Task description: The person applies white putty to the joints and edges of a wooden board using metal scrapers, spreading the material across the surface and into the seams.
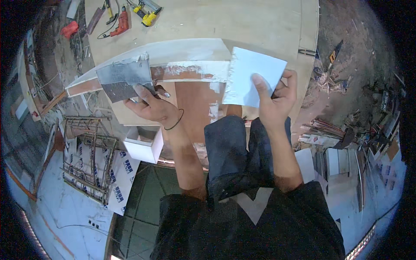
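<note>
My left hand (149,106) grips a dark grey, roughly square flat sheet (123,76), its upper part smeared with lighter grey paste. In my right hand (277,99) is a pale blue-white square plate (247,71), thumb pressed on its face, with a ragged paste-like left edge. Between and behind them lies a long curved wooden piece (190,50), its upper face whitish and its brown side partly coated with white filler. A brown panel (190,108) with white patches extends from it toward me. The plate's right half overlaps the tabletop in view.
On the pale tabletop (260,21) lie a red corded drill (121,24), a hammer (111,15) and a yellow-black power tool (148,18). A white open box (145,145) stands at left, near a wooden frame (89,156). Scrap strips (325,132) lie on the floor at right.
</note>
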Tool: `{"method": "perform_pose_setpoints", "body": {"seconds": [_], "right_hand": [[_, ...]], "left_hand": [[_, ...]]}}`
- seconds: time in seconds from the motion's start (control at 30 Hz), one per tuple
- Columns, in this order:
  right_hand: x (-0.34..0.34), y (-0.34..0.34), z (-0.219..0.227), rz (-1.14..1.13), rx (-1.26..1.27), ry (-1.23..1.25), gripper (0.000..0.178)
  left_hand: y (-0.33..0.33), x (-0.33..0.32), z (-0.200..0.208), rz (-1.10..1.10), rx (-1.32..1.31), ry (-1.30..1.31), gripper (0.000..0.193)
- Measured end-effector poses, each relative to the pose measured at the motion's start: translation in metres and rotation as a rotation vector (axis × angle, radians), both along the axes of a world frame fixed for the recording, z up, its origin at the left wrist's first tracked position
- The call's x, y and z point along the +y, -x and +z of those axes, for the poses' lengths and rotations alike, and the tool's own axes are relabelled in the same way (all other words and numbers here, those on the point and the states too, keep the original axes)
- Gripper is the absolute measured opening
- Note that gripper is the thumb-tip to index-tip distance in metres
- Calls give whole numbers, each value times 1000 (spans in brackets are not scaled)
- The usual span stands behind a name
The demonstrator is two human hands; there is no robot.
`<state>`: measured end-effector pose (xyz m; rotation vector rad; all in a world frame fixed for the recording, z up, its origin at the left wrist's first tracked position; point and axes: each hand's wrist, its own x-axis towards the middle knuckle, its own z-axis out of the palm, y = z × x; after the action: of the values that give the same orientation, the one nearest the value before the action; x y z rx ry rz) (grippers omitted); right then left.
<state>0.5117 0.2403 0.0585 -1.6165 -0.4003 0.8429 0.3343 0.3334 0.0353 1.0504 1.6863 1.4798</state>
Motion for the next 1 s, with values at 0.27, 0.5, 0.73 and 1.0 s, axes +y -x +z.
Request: {"method": "perform_pose_setpoints", "body": {"seconds": [0.27, 0.5, 0.73, 1.0], "right_hand": [[-2, -9, 11, -40, -57, 68, 31], [31, 22, 17, 87, -145, -19, 27], [14, 1, 25, -64, -224, 95, 27], [-3, -16, 27, -83, -181, 151, 32]], "left_hand": [[4, -2, -11, -34, -35, -40, 52], [3, 1, -6, -12, 34, -9, 50], [-4, -1, -8, 14, 2, -18, 44], [0, 0, -5, 14, -23, -27, 55]]}}
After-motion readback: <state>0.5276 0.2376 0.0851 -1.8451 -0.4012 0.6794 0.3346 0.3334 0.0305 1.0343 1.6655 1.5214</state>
